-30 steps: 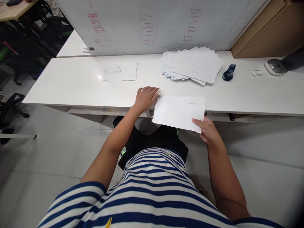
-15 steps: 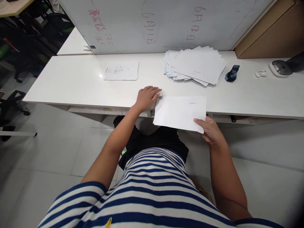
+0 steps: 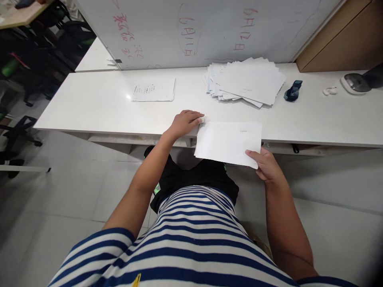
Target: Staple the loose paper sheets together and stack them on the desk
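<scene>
White paper sheets (image 3: 229, 139), with a small dark print mark near the far right corner, reach over the desk's front edge. My right hand (image 3: 266, 163) pinches their near right corner, thumb on top and fingers underneath. At the far left corner, my left hand (image 3: 188, 122) is closed over a small pale object (image 3: 202, 120) that touches the sheets. Most of that object is hidden under the fingers, so its kind does not show. Just behind the held sheets lies a loose, uneven pile of paper (image 3: 248, 81).
On the white desk (image 3: 98, 103) a thin printed stack (image 3: 154, 89) lies to the left. A dark blue tape dispenser (image 3: 293, 91), a small white item (image 3: 329, 91) and a grey-white device (image 3: 356, 83) are at right. Behind stand a whiteboard (image 3: 215, 32) and a cardboard box (image 3: 338, 44).
The whole view has shifted slightly. Both hands keep their hold, and the sheets stay in nearly the same place on the desk.
</scene>
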The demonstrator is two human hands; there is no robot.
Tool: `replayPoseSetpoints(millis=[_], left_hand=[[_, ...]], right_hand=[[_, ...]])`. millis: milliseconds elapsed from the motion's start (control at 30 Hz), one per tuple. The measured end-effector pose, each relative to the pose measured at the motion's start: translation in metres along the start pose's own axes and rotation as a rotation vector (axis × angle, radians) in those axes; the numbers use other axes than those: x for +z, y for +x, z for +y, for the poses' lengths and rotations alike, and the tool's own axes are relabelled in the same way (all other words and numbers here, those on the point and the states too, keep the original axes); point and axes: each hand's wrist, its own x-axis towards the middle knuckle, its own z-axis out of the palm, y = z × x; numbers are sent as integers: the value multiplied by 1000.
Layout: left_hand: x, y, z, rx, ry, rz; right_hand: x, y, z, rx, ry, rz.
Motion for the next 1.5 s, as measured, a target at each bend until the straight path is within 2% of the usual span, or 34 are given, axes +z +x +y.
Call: replayPoseSetpoints(millis=[200,467,733,833,1000,1100,1167,1300,1500], left_hand=[[-1,7,-1,-53,38,-56],[-2,8,1,-55,69,-96],[5,14,-7,-62,41,-55],[14,11,-8,-58,42,61],[35,-2,-3,-35,-5,481],[39,-6,-5,-88,-61,616],[38,-7,-10,-128,-158,603],[35,-7,-22,-139,-339,497],[35,-11,-25,-119,-336,448]], right_hand=[[0,2,4,-8,-6,19],[-2,6,11,-20,5,25],[0,5,14,-37,27,26],[-5,-1,11,-61,45,41],[-23,-16,4,-87,82,92],[-28,-28,-2,-148,124,120],[-28,-33,-6,-189,124,123],[-25,-32,-10,-247,85,118],[-24,-24,-12,-249,10,85]])
